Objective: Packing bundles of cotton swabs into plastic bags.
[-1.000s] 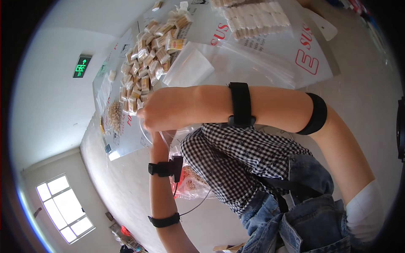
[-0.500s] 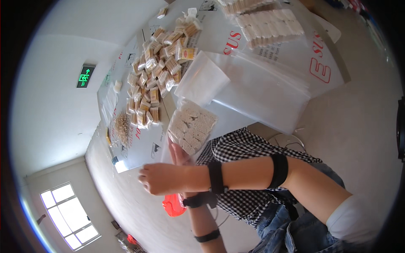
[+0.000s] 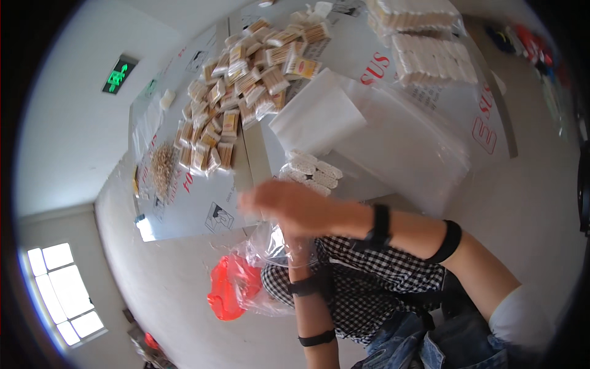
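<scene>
My right hand [image 3: 286, 206], smeared by motion, reaches across from the right and passes over my left hand. Below it, part of my left hand [image 3: 298, 246] shows through a crumpled clear plastic bag [image 3: 270, 243]; its fingers are hidden. Just beyond my right hand, a block of packed cotton swabs [image 3: 314, 172] shows its white tips, partly covered by the hand. Whether either hand grips the bag or the block cannot be made out. A stack of flat clear bags [image 3: 319, 114] lies beyond the swabs.
A heap of small cotton swab packets [image 3: 239, 86] covers the table's [image 3: 209, 200] far left. Loose swabs [image 3: 162, 166] lie at its left edge. Larger swab packs [image 3: 433, 58] sit far right, near big clear plastic sheets [image 3: 418, 144]. A red plastic bag [image 3: 226, 289] hangs near my knees.
My right hand has moved up and right, now covering part of the swab block. The block has shifted right and is less visible. The clear bag now shows around my left hand. The view has shifted.
</scene>
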The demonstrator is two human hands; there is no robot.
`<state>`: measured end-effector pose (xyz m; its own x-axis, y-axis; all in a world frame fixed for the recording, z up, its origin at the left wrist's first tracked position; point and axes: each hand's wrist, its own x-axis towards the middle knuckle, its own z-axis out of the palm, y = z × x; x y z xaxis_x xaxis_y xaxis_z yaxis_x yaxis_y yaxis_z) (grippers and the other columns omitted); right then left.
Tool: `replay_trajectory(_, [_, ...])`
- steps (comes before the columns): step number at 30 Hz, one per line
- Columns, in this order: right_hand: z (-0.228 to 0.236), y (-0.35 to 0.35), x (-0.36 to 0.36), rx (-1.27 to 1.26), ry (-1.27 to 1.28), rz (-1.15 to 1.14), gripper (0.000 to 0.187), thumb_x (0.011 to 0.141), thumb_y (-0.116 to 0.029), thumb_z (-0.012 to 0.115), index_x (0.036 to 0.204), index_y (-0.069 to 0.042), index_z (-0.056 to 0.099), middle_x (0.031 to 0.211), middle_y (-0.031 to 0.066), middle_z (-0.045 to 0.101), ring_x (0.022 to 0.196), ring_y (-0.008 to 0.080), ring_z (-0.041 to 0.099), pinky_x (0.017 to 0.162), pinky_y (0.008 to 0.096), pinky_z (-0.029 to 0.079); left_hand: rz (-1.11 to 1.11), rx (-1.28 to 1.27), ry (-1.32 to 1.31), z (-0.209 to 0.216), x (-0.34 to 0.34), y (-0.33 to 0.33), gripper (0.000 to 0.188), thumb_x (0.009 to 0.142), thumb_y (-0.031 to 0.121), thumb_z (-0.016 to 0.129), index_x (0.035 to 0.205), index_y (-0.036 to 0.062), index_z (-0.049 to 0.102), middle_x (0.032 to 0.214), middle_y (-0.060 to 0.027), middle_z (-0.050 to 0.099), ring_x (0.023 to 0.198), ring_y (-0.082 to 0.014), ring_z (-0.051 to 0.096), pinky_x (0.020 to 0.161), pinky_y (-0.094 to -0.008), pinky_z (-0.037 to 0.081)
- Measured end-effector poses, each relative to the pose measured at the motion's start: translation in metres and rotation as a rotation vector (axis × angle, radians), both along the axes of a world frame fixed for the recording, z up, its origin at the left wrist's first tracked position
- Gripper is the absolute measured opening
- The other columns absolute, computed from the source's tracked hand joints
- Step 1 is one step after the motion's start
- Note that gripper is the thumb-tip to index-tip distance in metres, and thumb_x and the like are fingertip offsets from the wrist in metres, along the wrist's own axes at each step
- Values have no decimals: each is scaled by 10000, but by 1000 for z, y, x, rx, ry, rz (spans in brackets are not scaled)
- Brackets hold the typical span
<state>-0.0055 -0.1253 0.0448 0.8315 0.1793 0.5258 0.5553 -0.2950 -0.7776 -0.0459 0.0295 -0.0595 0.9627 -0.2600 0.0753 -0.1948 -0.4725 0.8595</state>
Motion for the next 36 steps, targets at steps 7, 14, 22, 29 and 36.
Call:
replay_trajectory(7, [-35,-72,9,-508,-1,-98,431,926,-97,570,1354,-53,539,1451,122,486,1399,290,389,1148,424,327,13,-603,461,-7,-11,-19,574,1074,402,339,1469,-14,339,1462,-109,424,1328,-219,414,1107,-361,336])
replay_trajectory(14, [-42,-71,8,-66,305,-59,457,989,-112,528,1435,-48,450,1528,99,402,1436,252,335,1160,377,311,160,-320,-6,-7,-11,-35,623,1076,424,295,1494,-37,286,1526,-146,355,1416,-266,321,1171,-382,227])
replay_trajectory(22, [-47,-64,3,76,623,-81,458,1021,-73,456,1475,-63,402,1493,91,452,1374,211,426,1123,332,343,216,-288,50,9,-8,-47,631,1075,406,299,1502,-56,255,1551,-205,299,1454,-321,255,1188,-410,180])
replay_trajectory(29, [-48,-60,-5,-44,382,-141,498,1008,-114,500,1487,-103,365,1475,176,438,1356,317,439,1081,383,406,254,-258,16,12,-8,-56,640,1072,407,301,1500,-65,244,1561,-225,280,1463,-353,236,1196,-435,159])
replay_trajectory(36, [-54,-68,-4,20,467,-141,513,1013,-104,494,1503,-97,344,1501,143,414,1379,270,409,1107,364,369,306,-390,110,11,-5,-52,527,1066,326,381,1433,-52,404,1492,-225,373,1349,-352,412,1139,-420,282])
